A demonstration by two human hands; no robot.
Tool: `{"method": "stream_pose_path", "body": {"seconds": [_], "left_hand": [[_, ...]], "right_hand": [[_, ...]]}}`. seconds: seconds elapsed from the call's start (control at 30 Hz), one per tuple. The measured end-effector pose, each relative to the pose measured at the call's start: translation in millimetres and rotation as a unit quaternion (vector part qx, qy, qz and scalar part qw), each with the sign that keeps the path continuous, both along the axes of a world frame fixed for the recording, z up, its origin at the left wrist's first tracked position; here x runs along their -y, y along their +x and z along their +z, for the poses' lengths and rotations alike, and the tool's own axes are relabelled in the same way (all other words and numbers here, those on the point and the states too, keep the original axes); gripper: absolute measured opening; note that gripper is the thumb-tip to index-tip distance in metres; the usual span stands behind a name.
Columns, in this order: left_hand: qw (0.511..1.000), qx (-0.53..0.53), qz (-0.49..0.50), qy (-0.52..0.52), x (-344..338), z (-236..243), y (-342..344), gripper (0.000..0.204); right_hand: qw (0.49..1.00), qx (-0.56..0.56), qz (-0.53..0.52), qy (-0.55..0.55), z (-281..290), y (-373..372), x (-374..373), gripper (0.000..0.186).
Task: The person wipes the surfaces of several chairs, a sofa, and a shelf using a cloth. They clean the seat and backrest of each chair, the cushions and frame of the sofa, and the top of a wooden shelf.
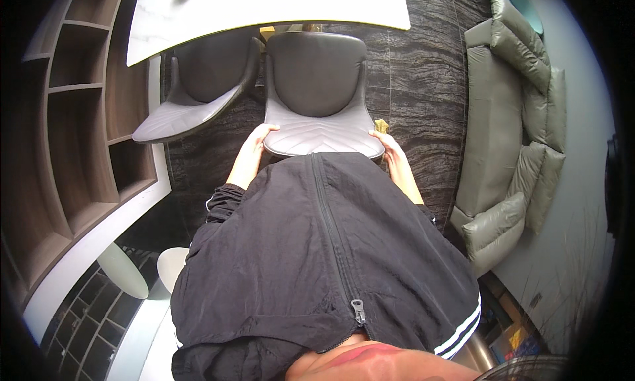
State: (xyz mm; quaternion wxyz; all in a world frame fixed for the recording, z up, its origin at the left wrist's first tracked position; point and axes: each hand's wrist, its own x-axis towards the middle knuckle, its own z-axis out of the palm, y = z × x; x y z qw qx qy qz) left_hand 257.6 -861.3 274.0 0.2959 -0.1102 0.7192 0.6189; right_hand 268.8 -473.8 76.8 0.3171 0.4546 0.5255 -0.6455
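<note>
A grey padded chair with a chevron-stitched seat stands centered, facing me. My left hand grips the left edge of its seat, thumb along the top and fingers mostly hidden beside it. My right hand holds the seat's right edge in a similar way. Something small and yellow shows just beyond my right thumb. My dark zipped jacket fills the lower middle.
A white marble-look table spans the top, with a second grey chair at left. A wooden shelving unit lines the left. A grey-green sofa stands right on dark streaked flooring.
</note>
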Motion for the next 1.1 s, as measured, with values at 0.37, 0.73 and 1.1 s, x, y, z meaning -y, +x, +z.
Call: {"method": "stream_pose_path", "body": {"seconds": [0.37, 0.73, 1.1], "left_hand": [[0.980, -0.153, -0.061, 0.112, 14.9, -89.3, -62.6, 0.047], [0.995, -0.002, -0.071, 0.070, 1.0, -136.6, -152.8, 0.049], [0.900, 0.283, 0.266, 0.199, 22.3, -309.5, -195.8, 0.049]], "right_hand": [[0.994, -0.091, -0.051, -0.047, -70.9, -68.9, -43.6, 0.048], [0.991, -0.061, -0.050, -0.107, -99.4, -167.8, -54.7, 0.044], [0.994, -0.051, -0.026, -0.096, -64.8, -197.0, -33.0, 0.047]]}}
